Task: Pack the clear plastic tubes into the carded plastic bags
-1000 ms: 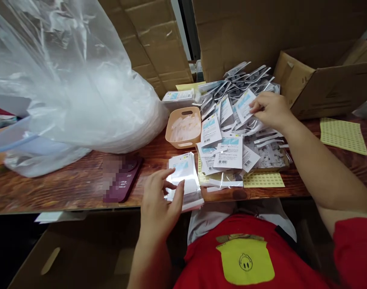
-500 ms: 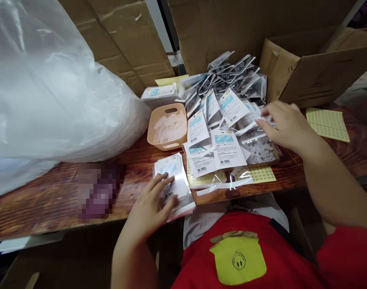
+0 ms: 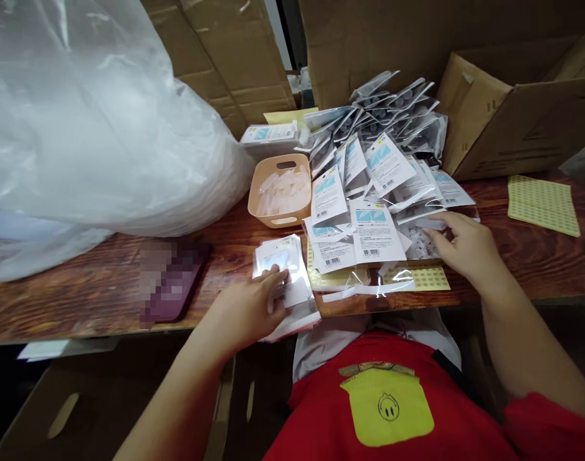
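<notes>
My left hand (image 3: 254,304) lies on a stack of clear bags with printed cards (image 3: 295,285), its fingers bent a little and its thumb apart from them. On the right, my right hand (image 3: 470,246) reaches into small white plastic pieces (image 3: 417,243). Its thumb and forefinger come together beside a whitish, see-through strip; I cannot make out what lies between them. Several loose carded bags (image 3: 376,234) overlap just left of that hand, partly covering the pieces. A peach plastic basket (image 3: 256,211) holding translucent pieces stands between the left stack and the back.
A large clear plastic bag (image 3: 177,160) bulges over the left of the wooden table (image 3: 95,282). A purple phone-like object (image 3: 177,291) lies before it. Filled packets (image 3: 398,115) are heaped at the back, beside an open carton (image 3: 527,121). A yellow sticker sheet (image 3: 542,202) lies at right.
My right hand has come down from above the bags to the small white pieces, and a card bag now lies at the right of the pile. My left fingers have drawn closer together on the stack.
</notes>
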### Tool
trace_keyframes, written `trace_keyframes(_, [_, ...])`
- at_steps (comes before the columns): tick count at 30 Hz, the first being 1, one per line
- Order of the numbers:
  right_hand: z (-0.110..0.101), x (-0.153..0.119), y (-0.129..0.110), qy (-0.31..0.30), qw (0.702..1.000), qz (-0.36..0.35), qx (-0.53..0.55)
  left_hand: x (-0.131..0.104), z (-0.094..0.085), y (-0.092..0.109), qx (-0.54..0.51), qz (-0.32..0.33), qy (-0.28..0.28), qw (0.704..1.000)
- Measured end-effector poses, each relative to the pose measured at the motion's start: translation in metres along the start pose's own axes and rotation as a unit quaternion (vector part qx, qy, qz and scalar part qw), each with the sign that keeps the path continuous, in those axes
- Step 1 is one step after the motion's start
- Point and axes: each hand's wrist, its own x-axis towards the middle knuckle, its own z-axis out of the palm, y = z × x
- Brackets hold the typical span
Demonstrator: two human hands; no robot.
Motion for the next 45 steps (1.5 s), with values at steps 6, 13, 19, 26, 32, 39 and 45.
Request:
trace_keyframes(6, [-0.008,0.002,0.005,-0.025,1.0,0.004,0.002,-0.009,0.008,-0.011,-0.052,-0.006,-0.003,0.999])
trace_keyframes(13, [-0.002,0.014,-0.002,-0.019,0.999,-0.012,0.031,-0.012,0.011,-0.008,-0.053,-0.015,-0.014,0.998])
trace_keyframes(19, [0.015,0.029,-0.009,-0.06,0.985,-0.157,0.039,-0.011,0.011,-0.009,-0.042,-0.008,-0.015,0.999])
trace_keyframes(26, [-0.004,0.024,-0.014,0.026,0.968,-0.233,0.093,-0.012,0.012,-0.012,-0.062,0.005,-0.003,0.998])
trace_keyframes(32, [-0.033,0.08,-0.081,0.08,0.949,-0.182,0.243,-0.012,0.01,-0.004,-0.032,0.009,-0.004,0.999])
trace_keyframes(39, [0.03,0.213,-0.223,-0.225,0.961,-0.064,0.149,-0.014,0.018,0.001,-0.026,0.036,0.022,0.999])
trace_keyframes(45, [0.122,0.249,-0.272,-0.25,0.942,-0.222,-0.001,-0.021,0.033,-0.002,-0.031,0.074,0.101,0.992])
